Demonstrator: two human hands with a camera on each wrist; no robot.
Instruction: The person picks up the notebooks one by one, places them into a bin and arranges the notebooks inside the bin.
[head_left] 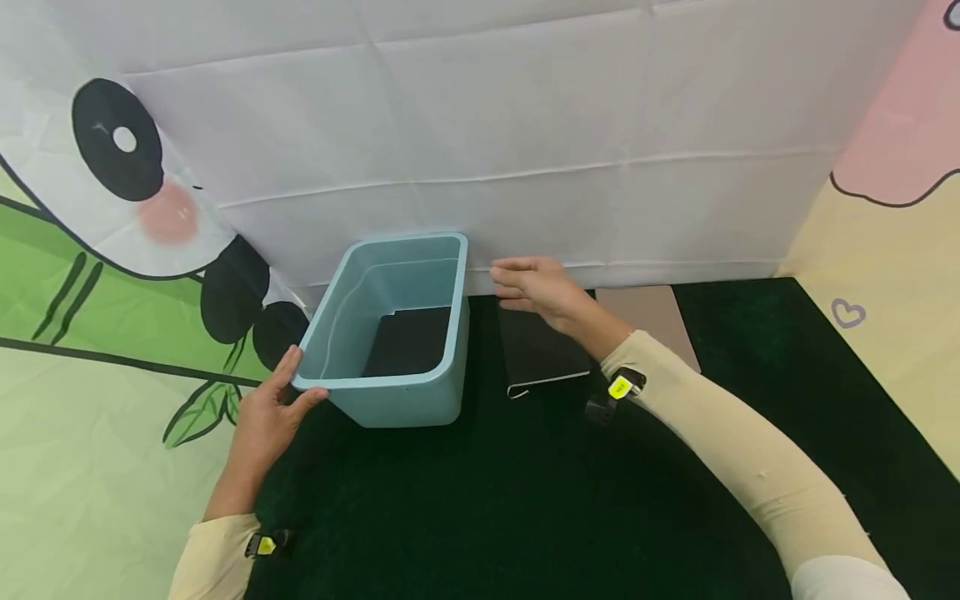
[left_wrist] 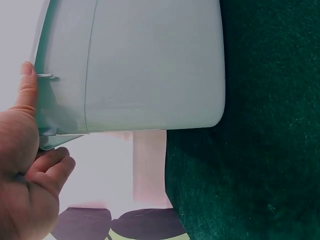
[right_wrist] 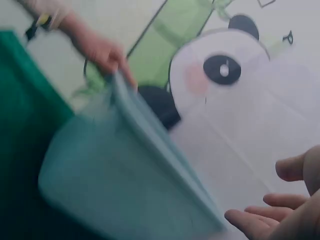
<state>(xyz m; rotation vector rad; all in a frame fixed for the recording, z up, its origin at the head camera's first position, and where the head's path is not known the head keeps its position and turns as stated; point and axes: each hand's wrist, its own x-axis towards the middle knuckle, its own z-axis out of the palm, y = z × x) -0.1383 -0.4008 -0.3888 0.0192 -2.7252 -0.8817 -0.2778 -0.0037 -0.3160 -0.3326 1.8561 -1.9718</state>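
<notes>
A light blue plastic storage bin (head_left: pixel 397 404) stands at the left of the dark green cloth. Inside it lies a flat black rectangular item (head_left: pixel 408 342). My left hand (head_left: pixel 266 425) grips the bin's near left corner; in the left wrist view the thumb (left_wrist: pixel 28 90) lies along the rim and the other fingers curl beneath it. To the right of the bin my right hand (head_left: pixel 543 292) hovers with its fingers extended and holds nothing. Below that hand is a black notebook (head_left: pixel 540 350) with a ribbon marker at its near edge, partly hidden by the hand and forearm.
Beside the black notebook lies a beige-pink flat notebook or folder (head_left: pixel 652 312), partly behind the right forearm. A white cloth backdrop (head_left: pixel 525 125) rises behind the bin. Printed cloth with a panda (head_left: pixel 172 217) hangs at the left.
</notes>
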